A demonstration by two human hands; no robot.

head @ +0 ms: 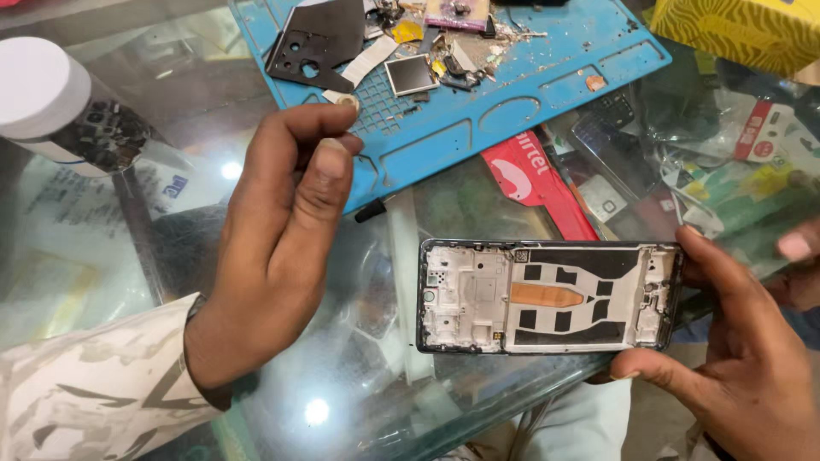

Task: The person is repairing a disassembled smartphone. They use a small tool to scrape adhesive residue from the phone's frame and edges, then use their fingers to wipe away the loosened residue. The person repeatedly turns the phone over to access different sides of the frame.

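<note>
My right hand grips the right end of an opened phone frame, held flat above the glass table edge. The frame shows a silver inner chassis with black patches and a copper strip in its middle. My left hand is raised to the left of the frame, fingers curled, with thumb and forefinger pinching a tiny pale round part. The left hand is apart from the frame.
A blue repair mat at the back carries a black back cover, a small square module and scattered small parts. A white-lidded jar stands far left. A yellow box sits far right, with packets under the glass.
</note>
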